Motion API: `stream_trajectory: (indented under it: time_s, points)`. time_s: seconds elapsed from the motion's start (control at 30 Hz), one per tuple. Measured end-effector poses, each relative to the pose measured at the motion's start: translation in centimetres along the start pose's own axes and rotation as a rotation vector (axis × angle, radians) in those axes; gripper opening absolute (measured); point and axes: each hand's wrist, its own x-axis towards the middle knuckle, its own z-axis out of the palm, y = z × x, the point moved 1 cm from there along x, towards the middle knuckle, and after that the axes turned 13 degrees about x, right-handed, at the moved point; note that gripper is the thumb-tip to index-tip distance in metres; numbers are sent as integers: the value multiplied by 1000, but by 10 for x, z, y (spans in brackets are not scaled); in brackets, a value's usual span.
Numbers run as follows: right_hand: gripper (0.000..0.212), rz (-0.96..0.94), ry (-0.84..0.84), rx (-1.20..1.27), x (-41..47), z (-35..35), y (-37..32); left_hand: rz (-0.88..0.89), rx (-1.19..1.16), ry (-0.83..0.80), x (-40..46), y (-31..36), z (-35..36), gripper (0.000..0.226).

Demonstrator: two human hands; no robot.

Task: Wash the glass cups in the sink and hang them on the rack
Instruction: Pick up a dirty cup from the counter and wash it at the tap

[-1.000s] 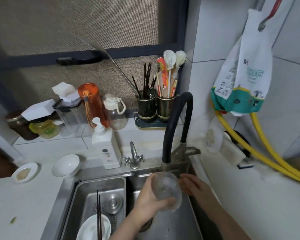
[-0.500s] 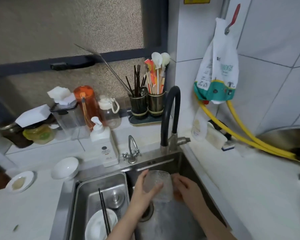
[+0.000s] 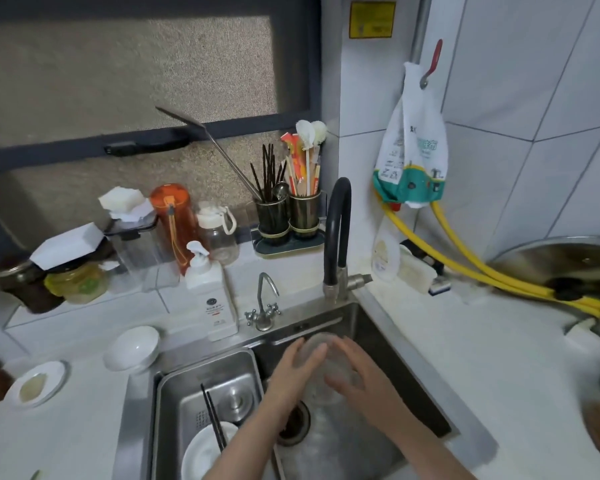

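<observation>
Right now the glass cup [image 3: 321, 367] is held over the right basin of the sink [image 3: 388, 344], just above the drain [image 3: 293, 422] and in front of the black faucet [image 3: 336, 237]. The left hand [image 3: 293, 370] cups its left side with fingers curved round the wall; the right hand [image 3: 355, 370] lies on its right side, fingers spread over the glass, so both hold the cup between them.

To wash it well, I would turn the cup between the palms so every part of the wall gets rubbed, keep it low over the basin since wet glass is likely slippery, and rinse mouth-down at the end. No rack is visible from here.

As for writing, the white pump bottle [image 3: 213, 301] behind the sink's left basin carries a small round mark and print too fine to read. The bag [image 3: 411, 157] hanging right of the faucet has green lettering, blurred, and the yellow sticker [image 3: 372, 19] above is illegible.
</observation>
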Motion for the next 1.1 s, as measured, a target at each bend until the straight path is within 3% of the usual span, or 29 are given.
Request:
stream_trajectory:
  time_s: [0.13,0.23,0.27,0.37,0.43,0.53,0.6,0.7,0.77,0.97,1.1]
  points:
    - [39,86,123,252,-7,5,-10,95,39,35,-7,-4,-5,77]
    - [59,193,202,383,-11,9,-7,186,30,70,-12,-3,-6,51]
    - [59,212,218,411,-11,11,-7,189,9,74,-15,-2,-6,53]
    - [34,217,250,445,-12,14,-13,160,-90,95,-23,2,-5,71]
    - [28,221,282,461,-12,14,-18,144,-122,99,-27,4,-3,68]
    - [41,250,286,470,-12,10,-21,135,-161,85,-32,9,-1,46]
    - [47,279,269,462,-13,8,-21,120,-188,119,-36,13,1,43]
    - [32,299,283,490,-13,6,-24,63,-258,200,-42,16,6,55]
    - [20,311,292,516,-13,4,-25,65,-287,244,-47,16,11,39]
    - [43,314,217,556,-23,-8,-15,23,-358,288,-61,20,28,34]
    - [29,278,178,538,-32,-12,-1,-32,-380,262,-69,16,44,33]
